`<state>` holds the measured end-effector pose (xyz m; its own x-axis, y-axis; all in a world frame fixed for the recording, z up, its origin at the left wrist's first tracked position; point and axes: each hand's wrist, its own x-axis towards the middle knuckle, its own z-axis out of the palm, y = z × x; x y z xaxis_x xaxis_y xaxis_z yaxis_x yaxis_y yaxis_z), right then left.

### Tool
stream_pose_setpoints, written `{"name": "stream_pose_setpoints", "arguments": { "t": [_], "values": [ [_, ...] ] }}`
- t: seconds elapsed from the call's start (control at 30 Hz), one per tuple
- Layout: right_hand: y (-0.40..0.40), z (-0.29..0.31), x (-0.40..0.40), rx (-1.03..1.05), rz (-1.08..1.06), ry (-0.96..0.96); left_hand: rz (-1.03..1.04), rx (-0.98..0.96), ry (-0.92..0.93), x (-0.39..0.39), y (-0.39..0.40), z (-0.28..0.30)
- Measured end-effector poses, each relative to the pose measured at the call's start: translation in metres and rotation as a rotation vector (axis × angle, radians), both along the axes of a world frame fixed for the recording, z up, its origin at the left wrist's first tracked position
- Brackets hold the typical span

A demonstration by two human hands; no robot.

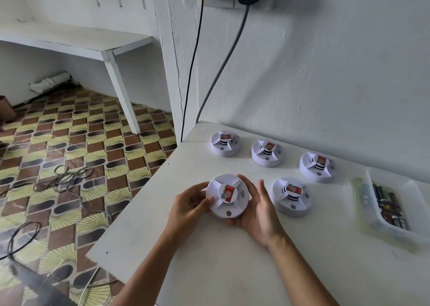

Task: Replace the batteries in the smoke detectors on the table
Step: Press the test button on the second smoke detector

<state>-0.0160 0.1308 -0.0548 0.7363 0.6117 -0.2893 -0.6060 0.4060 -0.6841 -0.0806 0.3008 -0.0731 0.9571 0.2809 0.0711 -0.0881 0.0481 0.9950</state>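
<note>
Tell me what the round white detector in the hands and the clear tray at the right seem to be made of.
Round white smoke detector held by both hands: likely moulded plastic, matt, with crisp ribs and vent slots. Clear rectangular tray: probably thin transparent plastic, glossy; the table shows through its walls. White table: painted or laminated, uncertain.

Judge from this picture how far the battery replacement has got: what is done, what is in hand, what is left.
Done: nothing visibly; no detector is open. In hand: the left hand and right hand hold one closed smoke detector above the table. Left: four more closed detectors at and, and the clear tray of what look like batteries sits untouched.
</note>
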Motion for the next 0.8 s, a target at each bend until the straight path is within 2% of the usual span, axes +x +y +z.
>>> {"name": "stream_pose_setpoints", "arguments": {
  "t": [0.8],
  "values": [
    [0.0004, -0.0044, 0.0025, -0.007, 0.007, -0.013, 0.020, 0.049, 0.054, 0.0015, 0.0025, -0.0022]
  ]
}}
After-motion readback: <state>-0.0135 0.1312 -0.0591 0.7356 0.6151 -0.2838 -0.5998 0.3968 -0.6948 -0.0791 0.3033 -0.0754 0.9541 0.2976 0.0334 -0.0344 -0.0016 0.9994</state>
